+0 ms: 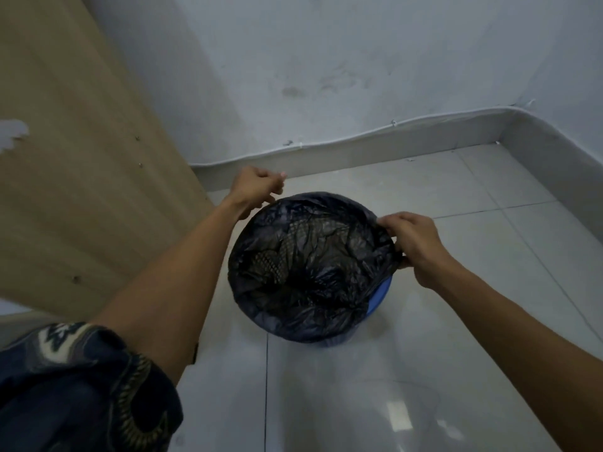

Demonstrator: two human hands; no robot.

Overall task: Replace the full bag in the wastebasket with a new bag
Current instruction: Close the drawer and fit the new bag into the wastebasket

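Right hand point(416, 247) pinches the bag point(306, 272) at the bin's point(380, 298) right rim — left hand point(257, 190), loosely curled, holds nothing visible at the far-left rim.

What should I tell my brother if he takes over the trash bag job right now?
Left hand: closed at the far-left rim of the blue wastebasket; whether its grip has the bag is unclear.
Right hand: pinching the black bag edge at the right rim.
The wastebasket stands on the tiled floor near the wall corner, and the bag lines it, folded over most of the rim.
Done: bag mostly fitted.
Left: pull the edge over the bare blue rim on the right.
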